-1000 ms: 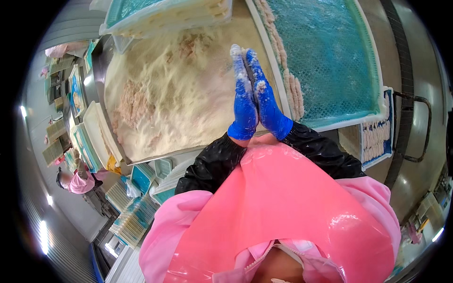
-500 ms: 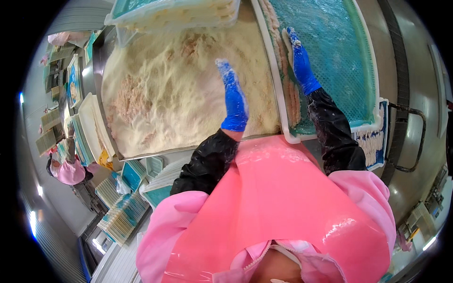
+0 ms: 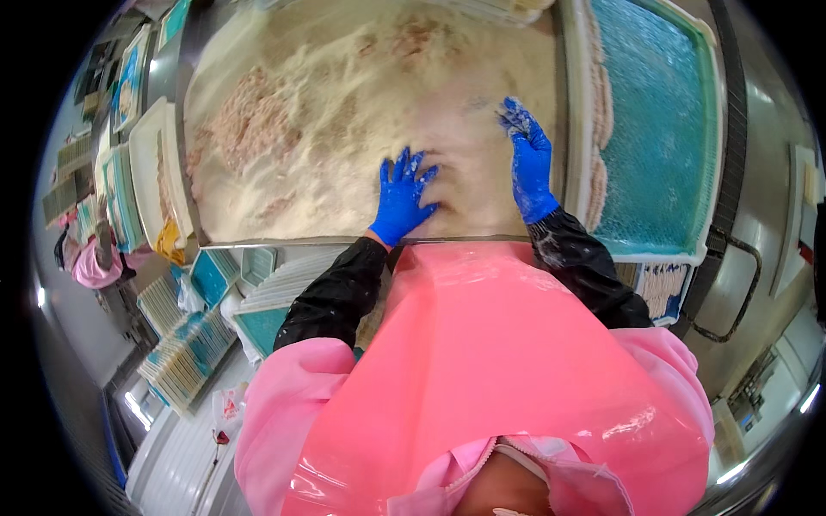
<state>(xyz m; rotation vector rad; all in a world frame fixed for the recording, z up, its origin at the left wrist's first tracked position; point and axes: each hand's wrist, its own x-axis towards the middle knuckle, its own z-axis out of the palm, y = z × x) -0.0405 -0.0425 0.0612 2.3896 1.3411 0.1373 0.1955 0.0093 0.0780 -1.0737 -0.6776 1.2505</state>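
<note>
Both hands wear blue gloves dusted with crumbs. My left hand (image 3: 401, 199) rests on the pale breading crumbs (image 3: 344, 146) near the front edge of a wide metal tray (image 3: 301, 242), fingers spread and holding nothing. Over the right side of the crumbs, my right hand (image 3: 532, 162) has loosely bent fingers with clumps stuck to the tips; I see nothing held in it. To its right, a row of pinkish breaded strips (image 3: 598, 103) lines the left side of a white-rimmed tray (image 3: 654, 256) with a turquoise mesh base. Pinkish lumps (image 3: 254, 112) lie among the crumbs at left.
Part of a pale tray (image 3: 508, 9) overhangs the tray's far edge. Stacked trays (image 3: 185, 361) stand at lower left, with a yellow cloth (image 3: 170, 241) near them. Another person in pink (image 3: 96, 265) is at far left. A metal rail (image 3: 757, 267) curves at right.
My right hand has moved left from the strips on the mesh tray to over the crumbs. My left hand has come nearer and spread its fingers. The view has shifted.
</note>
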